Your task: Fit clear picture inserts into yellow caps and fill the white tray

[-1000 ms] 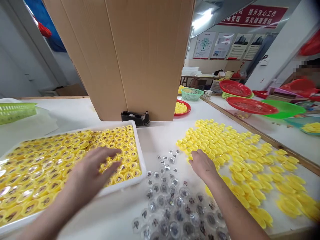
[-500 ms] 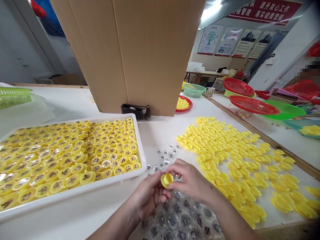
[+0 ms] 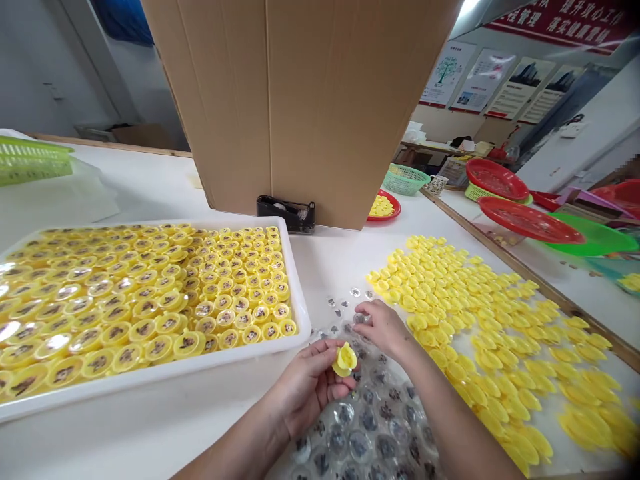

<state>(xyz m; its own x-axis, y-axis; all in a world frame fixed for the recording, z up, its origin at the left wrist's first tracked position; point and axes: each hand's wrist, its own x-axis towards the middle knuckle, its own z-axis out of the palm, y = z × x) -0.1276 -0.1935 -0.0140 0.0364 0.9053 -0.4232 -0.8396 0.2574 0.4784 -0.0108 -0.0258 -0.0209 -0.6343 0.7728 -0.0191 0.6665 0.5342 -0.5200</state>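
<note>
A small yellow plastic piece [image 3: 345, 360] is pinched between the thumb and fingers of my left hand [image 3: 310, 377]. Further right and slightly forward, my right hand [image 3: 383, 327] has its thumb and fingers around a small clear disc [image 3: 361, 320] at the edge of the loose discs. Many clear round discs with dark printed pictures [image 3: 367, 420] lie below and between both hands. To the left, a white tray [image 3: 300, 293] is filled with rows of yellow pieces that bear printed discs. Loose yellow pieces [image 3: 450, 287] spread over the table on the right.
A tall cardboard box [image 3: 310, 100] stands behind the tray, with a black tape dispenser [image 3: 286, 215] before it. Red plates [image 3: 530, 220], a green basket [image 3: 406, 180] and a wooden edge strip [image 3: 500, 250] lie further right. A light-green basket [image 3: 35, 160] is at the far left.
My right hand has left the yellow piece and moved forward to the clear discs. My left hand keeps the piece, now turned differently. The camera view has shifted a little.
</note>
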